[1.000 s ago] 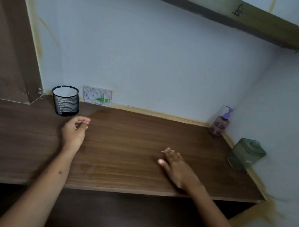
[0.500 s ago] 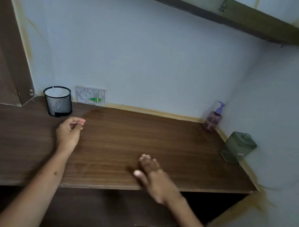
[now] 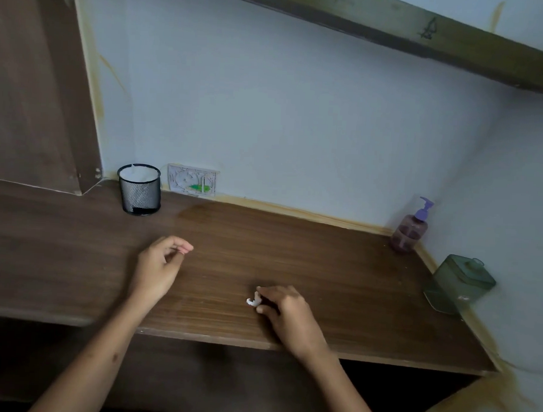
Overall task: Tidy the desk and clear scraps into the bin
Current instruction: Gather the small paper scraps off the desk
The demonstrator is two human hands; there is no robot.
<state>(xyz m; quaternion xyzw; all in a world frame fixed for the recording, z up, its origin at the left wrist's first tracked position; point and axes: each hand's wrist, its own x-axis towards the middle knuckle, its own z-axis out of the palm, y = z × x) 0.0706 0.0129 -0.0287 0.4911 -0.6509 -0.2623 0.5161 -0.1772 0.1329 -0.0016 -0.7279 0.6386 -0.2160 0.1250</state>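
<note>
A small white paper scrap (image 3: 253, 301) lies on the brown wooden desk (image 3: 338, 280) near its front edge. My right hand (image 3: 285, 312) rests palm down on the desk with curled fingers, its fingertips touching the scrap. My left hand (image 3: 160, 269) hovers over the desk's left half, loosely curled, thumb and fingertips close together; I see nothing in it. A black mesh cup (image 3: 139, 189) with a white lining stands at the back left against the wall.
A purple pump bottle (image 3: 411, 227) stands in the back right corner. A green translucent lidded box (image 3: 458, 284) sits along the right wall. A wall socket plate (image 3: 192, 180) is behind the mesh cup. A shelf (image 3: 427, 29) runs overhead.
My right hand slid left along the front of the desk and curled its fingers; a white scrap now shows at its fingertips. My left hand barely moved.
</note>
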